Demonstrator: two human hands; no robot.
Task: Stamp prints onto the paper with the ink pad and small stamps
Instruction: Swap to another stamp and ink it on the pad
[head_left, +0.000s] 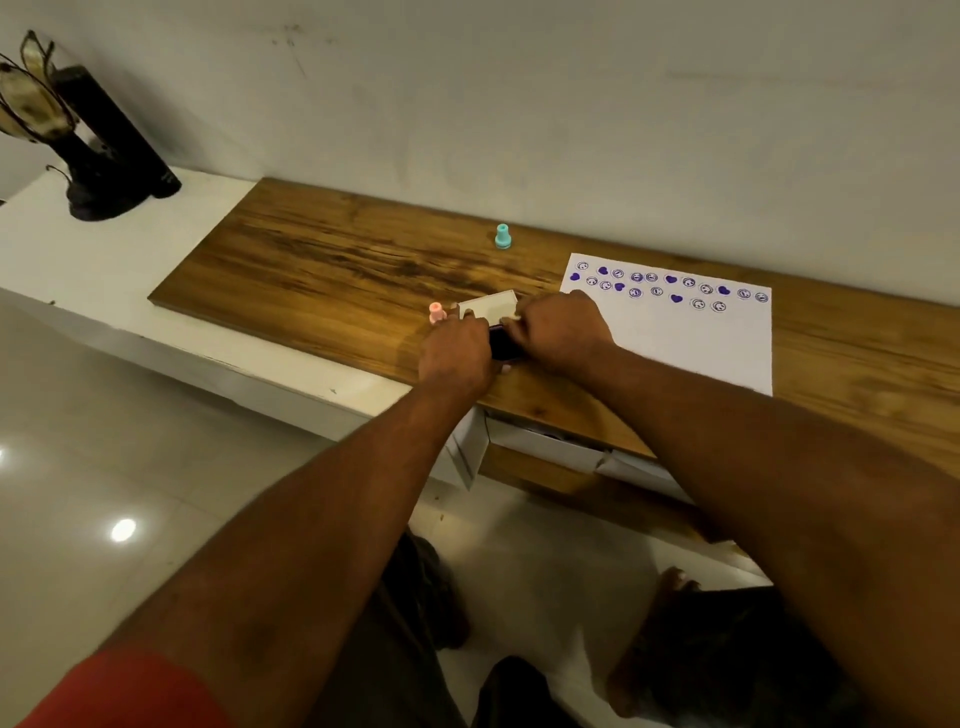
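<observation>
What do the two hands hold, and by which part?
The left hand grips the ink pad at its left end, the right hand at its right end.

The person wears a red sleeve (124, 691) and dark legwear (415, 597).

No words, numbers or brand names can be read anywhere; the only signs are purple stamped prints (671, 279) on the white paper (685, 343) (round faces and solid hearts, in loose rows along its far edge); finer detail is too small to tell.
</observation>
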